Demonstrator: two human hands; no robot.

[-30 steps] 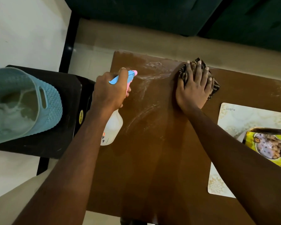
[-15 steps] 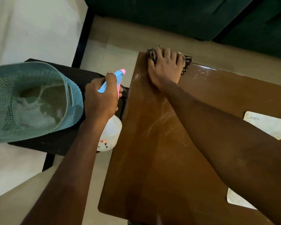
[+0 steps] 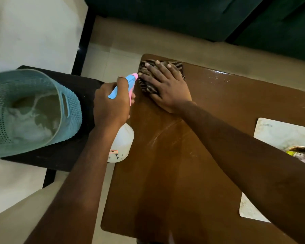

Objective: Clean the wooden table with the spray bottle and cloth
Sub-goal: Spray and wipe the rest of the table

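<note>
The cloth (image 3: pixel 147 86) is mostly hidden: the right hand (image 3: pixel 166 86) lies flat on it with fingers straight and spread, pressing it onto the far left corner of the wooden table (image 3: pixel 174 173), so only striped edges show around the fingers. The left hand (image 3: pixel 111 104) is wrapped round the neck of the spray bottle (image 3: pixel 122 143), covering it. The blue and pink head pokes out past the knuckles, and the white body hangs below the wrist, just off the table's left edge. Its label is too small to read.

At the right, a pale placemat (image 3: pixel 281 133) is crossed by the right forearm and cut by the frame. A yellow packet (image 3: pixel 302 153) on it is sliced off at the edge, its contents unclear. Something whitish sits in the teal basket (image 3: pixel 72 110) to the left, which I cannot make out. The basket rests on a black stool (image 3: pixel 65 155).

I count one bottle, one cloth, one mat, one packet, one basket, one stool and two hands.
</note>
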